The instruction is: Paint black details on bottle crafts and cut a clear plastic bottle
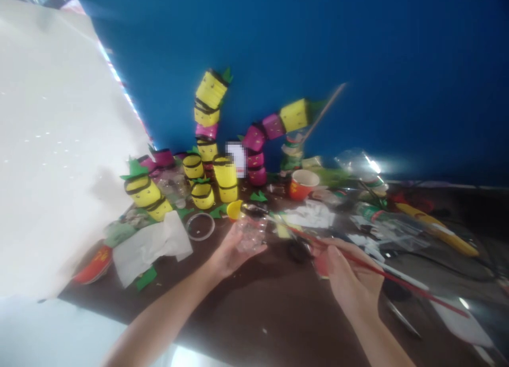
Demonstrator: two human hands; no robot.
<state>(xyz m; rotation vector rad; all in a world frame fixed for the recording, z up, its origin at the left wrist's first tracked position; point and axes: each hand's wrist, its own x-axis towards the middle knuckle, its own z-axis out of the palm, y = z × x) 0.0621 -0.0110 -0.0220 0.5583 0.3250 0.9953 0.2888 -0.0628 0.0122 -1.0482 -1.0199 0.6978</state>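
Near the middle of the frame, the left hand (230, 253) has its fingers curled around a clear plastic piece (251, 233) with a dark rim, held above the brown table (246, 319). At right of centre, the right hand (350, 271) has its fingers closed on a slim red brush (421, 291), whose tip points toward that rim, though blur hides whether they touch. Yellow containers (225, 178) with black bands stand just behind, and a red paper cup (303, 186) sits right of centre, beyond the brush.
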